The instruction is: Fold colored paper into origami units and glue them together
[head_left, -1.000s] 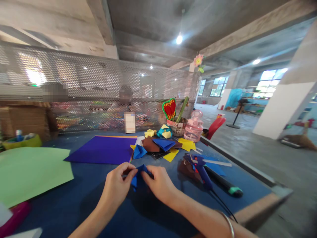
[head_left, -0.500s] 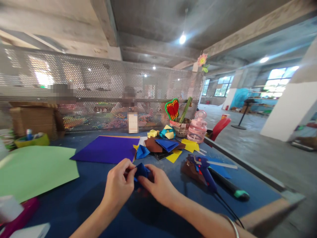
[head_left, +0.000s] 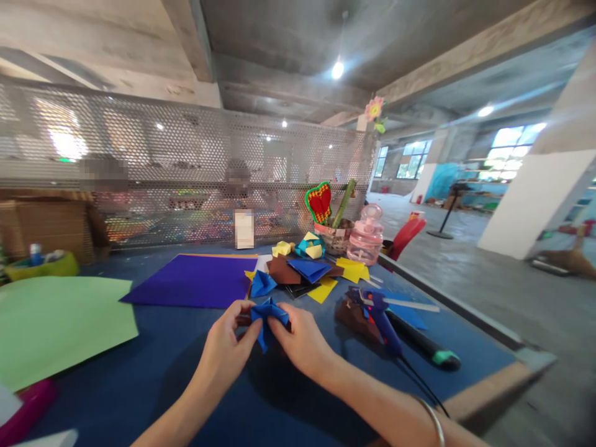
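Observation:
Between my two hands is a folded piece of blue paper (head_left: 270, 310), with creased flaps and one point hanging downward. My left hand (head_left: 233, 332) pinches its left side between thumb and fingers. On the opposite side, my right hand (head_left: 300, 335) grips it the same way, thumb on the near face; its other fingers are partly hidden behind the paper. Just beyond my hands lies another folded blue paper piece (head_left: 263, 284), beside a pile of brown paper (head_left: 284, 270), blue, black and yellow paper (head_left: 323, 289).
Purple sheets (head_left: 190, 282) and a light green sheet (head_left: 65, 323) lie to the left. At right are a glue gun (head_left: 384, 316) with a cord and a black-and-green handled tool (head_left: 423, 341). A pink bottle (head_left: 366, 236) and basket (head_left: 336, 237) stand near the mesh partition (head_left: 186, 149).
The blue paper has been turned and spread between my hands, so more folds and a downward point show. My view has shifted slightly to the right.

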`<state>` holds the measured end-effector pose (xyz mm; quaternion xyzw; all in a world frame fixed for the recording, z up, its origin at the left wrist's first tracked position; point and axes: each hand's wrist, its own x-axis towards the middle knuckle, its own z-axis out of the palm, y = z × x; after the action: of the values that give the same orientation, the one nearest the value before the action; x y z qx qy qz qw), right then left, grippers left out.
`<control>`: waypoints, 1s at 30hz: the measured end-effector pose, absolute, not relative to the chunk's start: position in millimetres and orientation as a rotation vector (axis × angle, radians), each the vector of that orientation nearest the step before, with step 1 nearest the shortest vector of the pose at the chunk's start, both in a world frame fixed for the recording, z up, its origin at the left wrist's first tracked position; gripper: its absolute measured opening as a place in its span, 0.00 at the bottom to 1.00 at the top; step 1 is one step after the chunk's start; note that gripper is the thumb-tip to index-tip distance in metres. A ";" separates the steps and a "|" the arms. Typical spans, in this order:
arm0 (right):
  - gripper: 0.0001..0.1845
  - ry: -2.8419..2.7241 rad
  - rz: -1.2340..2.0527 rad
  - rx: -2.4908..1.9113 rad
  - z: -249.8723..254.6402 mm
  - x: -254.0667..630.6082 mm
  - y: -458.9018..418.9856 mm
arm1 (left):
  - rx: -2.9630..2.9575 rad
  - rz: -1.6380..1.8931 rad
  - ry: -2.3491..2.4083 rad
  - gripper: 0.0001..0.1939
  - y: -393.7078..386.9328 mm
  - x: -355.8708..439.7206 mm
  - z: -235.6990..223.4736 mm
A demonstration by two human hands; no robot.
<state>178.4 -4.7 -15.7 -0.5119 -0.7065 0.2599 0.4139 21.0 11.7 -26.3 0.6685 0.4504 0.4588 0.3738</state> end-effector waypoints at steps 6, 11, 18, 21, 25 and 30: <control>0.12 -1.838 0.678 -1.267 -16.8 176.0 -8.6 | 1.762 1.226 1.176 0.14 15.3 15.9 -25.5; 0.10 -1.751 0.662 -1.195 -12.8 175.4 -7.8 | 1.831 1.177 1.306 0.13 12.7 13.3 -18.4; 0.07 -1.703 0.640 -1.138 -11.3 177.4 -7.0 | 1.903 1.133 1.307 0.13 11.1 13.0 -17.4; 0.07 -1.716 0.587 -1.144 -10.8 178.6 -7.2 | 1.887 1.117 1.263 0.13 11.6 12.6 -19.3; 0.06 -1.734 0.547 -1.139 -10.1 179.3 -6.2 | 1.899 1.080 1.219 0.14 10.7 11.8 -21.4; 0.06 -1.745 0.549 -1.122 -11.3 178.9 -6.0 | 1.915 1.079 1.196 0.13 9.9 11.1 -21.5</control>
<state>178.9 -6.0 -11.3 -0.4592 -0.7144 0.2249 0.4777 11.1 9.9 -21.5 0.7265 0.4538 0.4094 0.3141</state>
